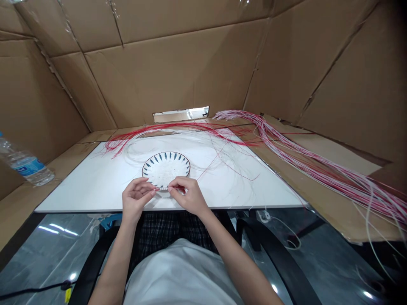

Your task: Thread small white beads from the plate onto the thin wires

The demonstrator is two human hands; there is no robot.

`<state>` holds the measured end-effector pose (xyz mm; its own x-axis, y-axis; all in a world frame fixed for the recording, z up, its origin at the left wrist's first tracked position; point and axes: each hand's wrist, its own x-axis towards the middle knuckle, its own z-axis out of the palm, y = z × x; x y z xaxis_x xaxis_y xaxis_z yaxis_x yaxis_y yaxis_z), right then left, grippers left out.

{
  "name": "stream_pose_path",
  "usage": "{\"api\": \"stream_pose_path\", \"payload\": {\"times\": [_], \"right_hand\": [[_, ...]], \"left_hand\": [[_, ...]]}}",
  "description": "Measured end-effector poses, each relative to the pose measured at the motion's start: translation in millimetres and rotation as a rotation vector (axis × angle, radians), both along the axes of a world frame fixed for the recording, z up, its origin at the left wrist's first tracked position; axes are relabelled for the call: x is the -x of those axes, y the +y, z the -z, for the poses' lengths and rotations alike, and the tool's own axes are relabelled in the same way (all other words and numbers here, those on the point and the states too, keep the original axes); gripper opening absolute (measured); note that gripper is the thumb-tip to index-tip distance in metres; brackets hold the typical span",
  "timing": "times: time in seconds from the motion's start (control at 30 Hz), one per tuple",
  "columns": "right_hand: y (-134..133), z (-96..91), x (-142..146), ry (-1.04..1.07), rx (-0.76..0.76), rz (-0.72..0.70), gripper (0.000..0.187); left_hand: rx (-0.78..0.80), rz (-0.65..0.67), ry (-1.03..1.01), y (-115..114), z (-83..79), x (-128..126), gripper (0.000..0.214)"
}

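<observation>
Short wire [163,188]: a thin, pale bit, held just over the near rim of the plate. It is too small to see well.
Left hand [136,197]: fingers and thumb pinch one side of the short wire.
Right hand [187,195]: fingers and thumb pinch the other side, close to the left hand.
Plate [165,153]: a round white plate with dark marks on its rim, near the middle of the white board [79,190].
Red wires [152,128]: long, loose strands lie along the far edge of the board.
Wire bunch [318,178]: a long red-and-white bunch runs off past the far right corner of the board.
What could go wrong: a weak pinch could drop the short wire. Loose strands could catch on a hand and tangle.
</observation>
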<state>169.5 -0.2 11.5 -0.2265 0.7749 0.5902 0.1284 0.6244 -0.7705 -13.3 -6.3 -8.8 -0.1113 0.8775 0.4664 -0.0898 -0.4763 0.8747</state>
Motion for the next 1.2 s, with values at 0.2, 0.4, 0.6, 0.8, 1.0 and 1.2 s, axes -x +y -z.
{"api": "stream_pose_path", "payload": {"times": [0.2,0.4,0.6,0.8,1.0,1.2], "right_hand": [[0.7,0.8,0.3,0.001,0.005,0.005,0.012],[0.7,0.6,0.2,0.013,-0.005,0.001,0.012],[1.1,2.0,1.0,0.006,-0.002,0.012,0.012],[0.6,1.4,0.7,-0.010,-0.008,0.009,0.011],[0.8,1.7,-0.4,-0.020,-0.009,-0.025,0.011],[1.3,1.1,-0.2,-0.007,0.002,-0.046,0.011]], "left_hand": [[-0.013,-0.006,0.006,0.3,1.0,1.2,0.039],[-0.018,-0.006,-0.009,-0.2,0.7,0.9,0.038],[-0.012,-0.010,-0.012,-0.8,0.2,0.9,0.038],[-0.015,-0.016,-0.007,-1.2,0.3,0.8,0.038],[-0.041,0.000,-0.041,-0.6,-0.9,-1.2,0.038],[-0.042,0.023,-0.049,-0.1,-1.1,-1.1,0.038]]}}
